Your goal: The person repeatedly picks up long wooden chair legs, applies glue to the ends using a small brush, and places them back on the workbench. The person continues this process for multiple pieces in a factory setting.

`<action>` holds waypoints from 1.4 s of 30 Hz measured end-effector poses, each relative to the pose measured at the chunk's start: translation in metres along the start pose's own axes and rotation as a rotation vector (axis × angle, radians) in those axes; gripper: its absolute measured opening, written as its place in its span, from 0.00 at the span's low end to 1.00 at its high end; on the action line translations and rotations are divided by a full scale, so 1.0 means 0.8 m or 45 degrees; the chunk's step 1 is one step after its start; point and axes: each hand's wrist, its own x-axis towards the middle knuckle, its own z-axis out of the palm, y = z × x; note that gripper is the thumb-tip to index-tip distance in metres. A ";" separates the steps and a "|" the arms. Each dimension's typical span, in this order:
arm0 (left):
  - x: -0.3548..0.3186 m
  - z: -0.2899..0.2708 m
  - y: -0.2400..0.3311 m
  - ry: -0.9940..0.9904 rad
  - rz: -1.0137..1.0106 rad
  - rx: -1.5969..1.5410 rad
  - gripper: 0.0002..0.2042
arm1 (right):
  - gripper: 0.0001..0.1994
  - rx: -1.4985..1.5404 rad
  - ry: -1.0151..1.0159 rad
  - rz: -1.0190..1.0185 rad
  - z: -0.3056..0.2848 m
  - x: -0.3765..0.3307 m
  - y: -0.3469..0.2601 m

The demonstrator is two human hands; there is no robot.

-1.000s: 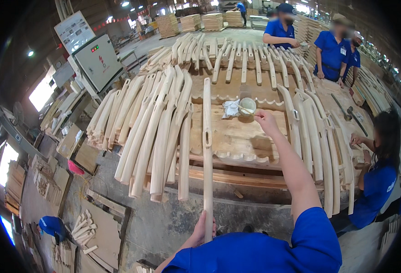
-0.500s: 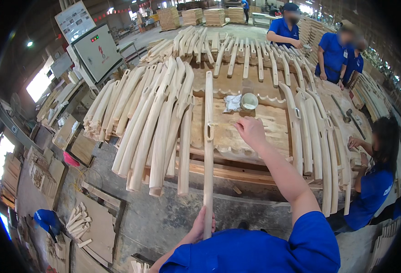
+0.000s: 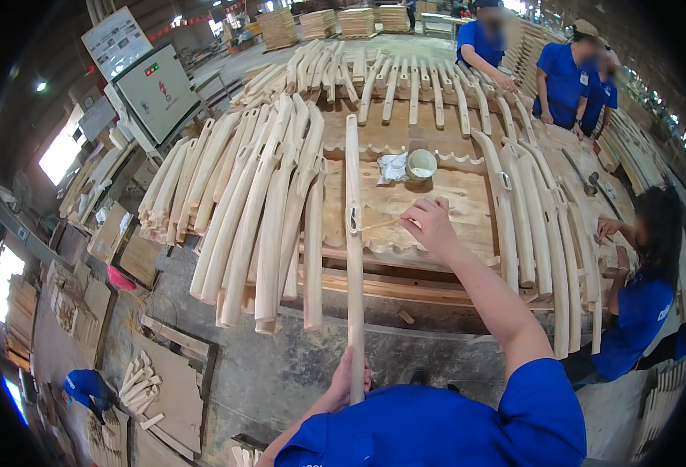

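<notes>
A long pale wooden chair leg or post (image 3: 355,288) runs away from my body, with a slot cut near its middle. My left hand (image 3: 348,377) is wrapped round its near end. In my right hand (image 3: 430,224) is a thin wooden stick (image 3: 380,225), pinched between thumb and fingers. The stick's tip touches the post at the lower end of the slot. Beyond that hand, a small tub (image 3: 421,166) with pale contents stands on the wooden work table (image 3: 444,204), next to a crumpled white cloth or paper (image 3: 392,168).
Slotted wooden posts (image 3: 257,218) are piled to the left, and more posts (image 3: 526,226) lie along the right. A hammer (image 3: 580,171) rests on the right-hand table. A co-worker (image 3: 637,272) works close on the right; others (image 3: 483,43) stand at the far side.
My right hand has moved slightly nearer, and the stick's tip has gone from the slot's upper part to its lower end. My left hand keeps its hold on the post.
</notes>
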 end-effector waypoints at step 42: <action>0.005 -0.025 0.005 0.030 0.064 0.109 0.26 | 0.02 -1.280 -0.712 -0.780 0.015 0.186 -0.138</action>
